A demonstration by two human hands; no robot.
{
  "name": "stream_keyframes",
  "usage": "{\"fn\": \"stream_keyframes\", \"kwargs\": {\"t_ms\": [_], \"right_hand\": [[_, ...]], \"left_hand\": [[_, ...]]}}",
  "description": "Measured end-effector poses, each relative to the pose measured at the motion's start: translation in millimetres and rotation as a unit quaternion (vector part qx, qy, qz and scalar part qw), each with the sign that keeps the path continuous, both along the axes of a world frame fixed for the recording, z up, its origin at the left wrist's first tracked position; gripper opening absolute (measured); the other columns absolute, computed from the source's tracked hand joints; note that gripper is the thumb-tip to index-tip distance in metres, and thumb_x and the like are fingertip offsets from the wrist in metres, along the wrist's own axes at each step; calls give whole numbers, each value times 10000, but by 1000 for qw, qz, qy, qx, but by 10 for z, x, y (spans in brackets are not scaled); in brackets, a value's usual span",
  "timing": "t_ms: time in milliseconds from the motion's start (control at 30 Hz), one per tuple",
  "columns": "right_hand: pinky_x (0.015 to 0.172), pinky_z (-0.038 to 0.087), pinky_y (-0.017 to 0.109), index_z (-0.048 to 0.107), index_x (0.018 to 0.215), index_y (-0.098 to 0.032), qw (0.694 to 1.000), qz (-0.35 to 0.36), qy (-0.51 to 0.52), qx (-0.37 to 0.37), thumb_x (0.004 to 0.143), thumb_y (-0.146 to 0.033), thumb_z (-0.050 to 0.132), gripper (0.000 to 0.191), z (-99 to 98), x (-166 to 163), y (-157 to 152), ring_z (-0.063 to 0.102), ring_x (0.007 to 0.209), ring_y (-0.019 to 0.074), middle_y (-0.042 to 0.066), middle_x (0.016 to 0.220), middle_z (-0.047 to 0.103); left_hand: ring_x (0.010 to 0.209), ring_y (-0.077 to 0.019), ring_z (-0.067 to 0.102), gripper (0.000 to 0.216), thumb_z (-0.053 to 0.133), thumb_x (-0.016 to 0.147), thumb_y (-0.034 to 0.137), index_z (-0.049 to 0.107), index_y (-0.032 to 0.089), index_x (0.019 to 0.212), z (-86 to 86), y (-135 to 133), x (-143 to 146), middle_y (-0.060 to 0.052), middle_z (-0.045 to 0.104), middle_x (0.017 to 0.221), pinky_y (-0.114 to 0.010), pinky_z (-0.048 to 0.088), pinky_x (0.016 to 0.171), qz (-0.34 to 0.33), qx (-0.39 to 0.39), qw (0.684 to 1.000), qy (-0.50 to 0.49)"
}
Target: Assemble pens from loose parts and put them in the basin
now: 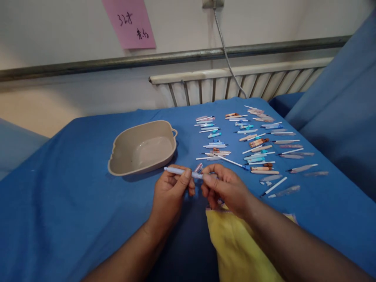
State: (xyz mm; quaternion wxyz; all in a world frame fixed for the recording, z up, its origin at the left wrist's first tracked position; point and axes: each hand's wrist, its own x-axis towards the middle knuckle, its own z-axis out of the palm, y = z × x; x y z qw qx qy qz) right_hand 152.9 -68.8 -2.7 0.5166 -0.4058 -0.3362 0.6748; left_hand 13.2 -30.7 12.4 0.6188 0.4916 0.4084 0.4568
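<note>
A pale lavender pen (174, 170) lies level between my two hands, above the near part of the blue-covered table. My left hand (172, 192) pinches its barrel near the middle, the left end sticking out past the thumb. The fingers of my right hand (225, 186) close on the pen's right end and hide it. A yellow cloth (235, 239) with a purple edge lies under my right wrist. Just beyond my hands, pen parts lie in rows, among them a white refill (230, 160) with a blue end. A small pinkish part (199, 167) shows between the hands.
A beige plastic basin (141, 166) stands left of the rows. Several groups of pen barrels, refills and caps (258, 156) spread across the right side of the blue cloth (73, 196). Behind are a white radiator (202, 76), a pipe, a cable and a pink note (129, 23).
</note>
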Motion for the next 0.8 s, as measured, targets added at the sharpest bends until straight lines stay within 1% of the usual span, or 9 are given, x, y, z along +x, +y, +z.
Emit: {"fn": "stream_keyframes", "kwargs": {"t_ms": [67, 167, 267, 367, 467, 533, 633, 700, 800], "right_hand": [[338, 350, 154, 476, 785, -189, 1000, -4, -16, -3, 766, -484, 617, 327, 11, -1, 2, 513, 325, 66, -65, 556, 596], [314, 310, 151, 486, 714, -177, 999, 10, -42, -27, 823, -539, 502, 378, 34, -13, 2, 486, 288, 69, -55, 469, 564], [294, 274, 146, 511, 752, -169, 999, 16, -33, -28, 852, -586, 412, 440, 33, -16, -4, 474, 272, 70, -41, 467, 571], [306, 304, 141, 496, 853, -185, 1000, 10, -2, -11, 815, -550, 521, 368, 12, -8, -10, 498, 304, 66, -52, 558, 603], [329, 342, 138, 467, 798, -191, 1000, -7, -4, -4, 751, -479, 636, 337, 6, -6, -6, 504, 322, 53, -70, 587, 599], [324, 341, 142, 473, 734, -181, 1000, -3, -25, -14, 782, -516, 577, 354, 16, -13, 2, 495, 307, 57, -63, 533, 583], [282, 289, 149, 500, 684, -170, 998, 9, -47, -39, 804, -594, 485, 440, 29, -21, 15, 463, 261, 71, -46, 445, 557], [272, 274, 154, 531, 718, -162, 998, 4, -40, -45, 807, -633, 445, 487, 22, -17, 18, 454, 251, 75, -41, 435, 553], [290, 294, 156, 550, 907, -167, 999, 4, 8, -36, 838, -626, 400, 488, -9, -4, 9, 487, 277, 87, -42, 476, 570]], "left_hand": [[443, -94, 493, 144, 666, 760, 285, 561, 188, 758, 5, 0, -2, 45, 559, 524, -216, 396, 460, -4, -1, 1000, 0], [450, -97, 496, 136, 661, 767, 284, 564, 190, 773, 16, -10, -11, 48, 557, 508, -219, 399, 472, -7, 7, 1000, 2], [446, -96, 493, 136, 658, 770, 283, 564, 187, 794, 15, -13, -11, 51, 558, 511, -220, 400, 472, -3, 10, 1000, 3], [444, -90, 492, 141, 658, 770, 272, 555, 179, 795, -1, -4, 0, 52, 563, 532, -214, 397, 469, 2, 3, 1000, 3], [453, -85, 494, 134, 648, 783, 264, 546, 178, 781, -11, 1, 3, 56, 560, 533, -207, 398, 479, -6, 4, 1000, 0], [458, -82, 496, 119, 637, 795, 258, 546, 182, 782, -12, -2, -4, 60, 565, 533, -204, 400, 487, -14, 12, 1000, -2], [463, -78, 499, 98, 623, 812, 253, 551, 190, 787, -18, -11, -18, 65, 565, 530, -199, 401, 498, -21, 23, 1000, 5], [474, -77, 502, 90, 614, 821, 256, 555, 192, 797, -34, -13, -22, 65, 564, 541, -200, 403, 503, -22, 21, 1000, 9], [493, -79, 503, 99, 592, 838, 281, 571, 186, 826, -72, -2, -19, 57, 557, 567, -207, 407, 511, -23, 9, 1000, 12]]}}
